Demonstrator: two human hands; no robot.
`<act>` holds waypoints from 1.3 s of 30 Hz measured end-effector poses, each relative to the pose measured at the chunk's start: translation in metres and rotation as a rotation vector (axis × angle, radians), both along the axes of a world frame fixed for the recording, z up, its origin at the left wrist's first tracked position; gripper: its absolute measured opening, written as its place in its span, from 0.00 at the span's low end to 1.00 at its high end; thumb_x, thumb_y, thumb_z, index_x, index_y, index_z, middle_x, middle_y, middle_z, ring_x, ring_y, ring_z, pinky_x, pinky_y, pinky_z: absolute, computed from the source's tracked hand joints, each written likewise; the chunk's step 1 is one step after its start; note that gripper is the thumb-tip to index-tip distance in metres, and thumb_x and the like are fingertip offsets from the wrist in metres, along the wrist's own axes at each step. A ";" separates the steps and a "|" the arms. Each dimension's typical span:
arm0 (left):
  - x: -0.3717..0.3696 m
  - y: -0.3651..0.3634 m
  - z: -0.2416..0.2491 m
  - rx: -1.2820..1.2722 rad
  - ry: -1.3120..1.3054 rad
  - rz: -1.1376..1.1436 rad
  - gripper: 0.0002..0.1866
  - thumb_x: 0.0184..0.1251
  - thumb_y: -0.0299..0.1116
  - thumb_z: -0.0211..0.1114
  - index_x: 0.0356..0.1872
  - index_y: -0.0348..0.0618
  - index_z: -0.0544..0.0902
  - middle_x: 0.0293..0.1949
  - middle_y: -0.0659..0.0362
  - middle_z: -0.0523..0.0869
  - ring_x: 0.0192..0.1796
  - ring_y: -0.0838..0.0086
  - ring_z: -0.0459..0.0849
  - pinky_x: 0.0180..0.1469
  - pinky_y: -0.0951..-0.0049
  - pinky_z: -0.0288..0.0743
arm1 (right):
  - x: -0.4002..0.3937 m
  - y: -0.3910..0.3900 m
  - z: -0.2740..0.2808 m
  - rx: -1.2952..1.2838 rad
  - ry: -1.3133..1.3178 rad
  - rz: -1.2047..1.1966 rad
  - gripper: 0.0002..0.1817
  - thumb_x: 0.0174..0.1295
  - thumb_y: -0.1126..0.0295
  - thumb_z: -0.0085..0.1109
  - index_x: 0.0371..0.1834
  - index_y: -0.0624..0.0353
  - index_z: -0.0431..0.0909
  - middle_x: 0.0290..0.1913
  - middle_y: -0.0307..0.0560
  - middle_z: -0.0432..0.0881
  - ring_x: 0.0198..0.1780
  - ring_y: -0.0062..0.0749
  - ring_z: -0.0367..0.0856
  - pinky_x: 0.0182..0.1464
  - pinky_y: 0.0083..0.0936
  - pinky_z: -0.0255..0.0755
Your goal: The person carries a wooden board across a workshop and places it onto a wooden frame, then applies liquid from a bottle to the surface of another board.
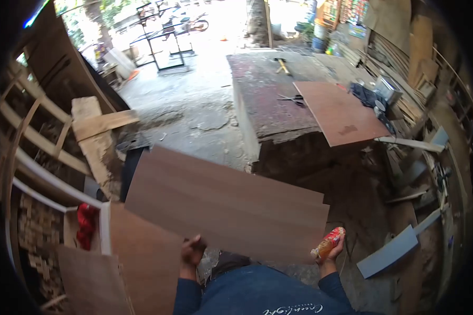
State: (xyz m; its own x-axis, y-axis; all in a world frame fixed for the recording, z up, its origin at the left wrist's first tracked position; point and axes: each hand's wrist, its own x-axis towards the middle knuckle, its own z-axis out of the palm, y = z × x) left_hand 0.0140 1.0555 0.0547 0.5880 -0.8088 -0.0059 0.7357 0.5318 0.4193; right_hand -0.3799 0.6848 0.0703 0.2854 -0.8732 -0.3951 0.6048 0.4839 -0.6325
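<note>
A large thin brown plywood sheet (226,202) is tilted in front of my body, with notched corners at its far left and right. My left hand (193,249) is closed on the sheet's near edge, thumb on top. My right hand (335,250) is wrapped round a red and yellow squeeze bottle (329,242), its pale tip pointing down and left. That bottle is by the sheet's near right corner; whether some fingers also support the sheet is hidden.
Ahead, a worn workbench (268,113) carries another plywood panel (341,113), scissors (294,99), a hammer (283,67) and a metal can (388,90). Wooden frames and boards (97,131) lean at left. More plywood (142,247) and a red bag (85,226) are low left. Scrap (389,252) lies right.
</note>
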 end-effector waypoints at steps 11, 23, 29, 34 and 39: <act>0.223 -0.446 0.049 0.453 -0.147 -0.285 0.16 0.72 0.28 0.65 0.57 0.44 0.73 0.51 0.57 0.84 0.52 0.65 0.84 0.55 0.62 0.79 | 0.131 -0.071 0.019 0.124 0.001 -0.751 0.31 0.65 0.34 0.55 0.62 0.41 0.74 0.59 0.36 0.76 0.61 0.36 0.76 0.63 0.37 0.71; 0.243 -0.776 -0.029 0.661 -0.720 -0.615 0.11 0.79 0.30 0.59 0.57 0.43 0.76 0.51 0.56 0.84 0.49 0.66 0.84 0.51 0.62 0.81 | 0.125 -0.319 0.002 0.177 -0.048 -1.020 0.20 0.63 0.38 0.61 0.37 0.41 0.75 0.31 0.32 0.77 0.32 0.27 0.79 0.33 0.32 0.75; 0.288 -0.871 -0.003 0.724 -2.367 -0.745 0.19 0.66 0.40 0.68 0.51 0.37 0.81 0.47 0.47 0.87 0.51 0.57 0.86 0.50 0.60 0.83 | 0.150 -0.403 0.003 0.295 -0.136 -1.060 0.23 0.62 0.36 0.62 0.42 0.42 0.75 0.29 0.31 0.72 0.31 0.24 0.77 0.38 0.26 0.75; 0.196 -0.924 0.094 1.503 -2.251 -0.536 0.20 0.67 0.41 0.69 0.51 0.37 0.82 0.55 0.42 0.83 0.62 0.53 0.79 0.57 0.51 0.78 | 0.120 -0.380 -0.040 0.362 -0.264 -0.767 0.26 0.65 0.33 0.56 0.44 0.44 0.76 0.31 0.34 0.77 0.32 0.27 0.81 0.35 0.27 0.77; 0.023 -0.964 -0.006 0.837 -2.579 -0.289 0.46 0.71 0.62 0.59 0.78 0.38 0.58 0.79 0.34 0.52 0.82 0.38 0.44 0.79 0.37 0.40 | 0.074 -0.358 -0.029 0.423 -0.179 -0.858 0.32 0.64 0.30 0.52 0.51 0.47 0.76 0.41 0.39 0.81 0.41 0.31 0.83 0.41 0.30 0.78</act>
